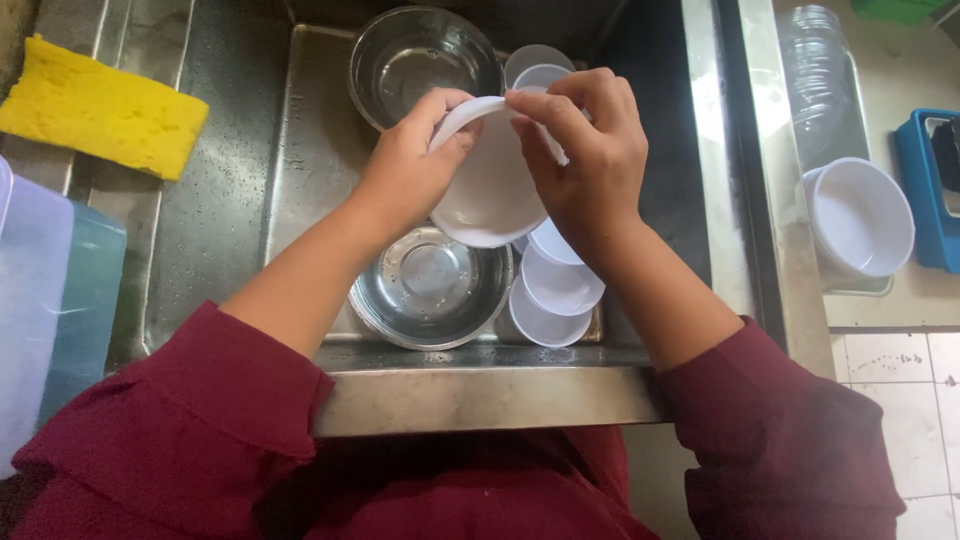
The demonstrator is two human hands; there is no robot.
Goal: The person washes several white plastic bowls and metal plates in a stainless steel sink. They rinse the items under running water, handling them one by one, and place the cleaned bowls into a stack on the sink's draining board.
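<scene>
Dark red sleeves (200, 420) fill the bottom of the head view, nearest the lens, pushed up on both forearms, which reach forward over the front rim of a stainless steel sink (480, 395).

The steel is scuffed and wet. To the left, a speckled, damp draining surface carries a yellow sponge (100, 115), with a pale lilac and a teal plastic container (55, 290) at the left edge. To the right of the sink, a pale counter holds a stack of white plastic tubs (860, 220), a column of clear lids (820, 80) lying behind it, and a blue box (930, 190) at the edge. White floor tiles show at the lower right.

In the basin sit a steel bowl (415, 60) at the back, holding water, a second steel bowl (430, 285) at the front, and several small white cups (555, 290) clustered beside it.

Above these, held over the middle of the basin, is a white plastic bowl (490, 195), smooth, shallow and round, tilted with its top rim towards the camera. The left hand (410, 165) grips its upper left rim, fingers curled shut on it. The right hand (585, 150) pinches the top rim between thumb and fingers.
</scene>
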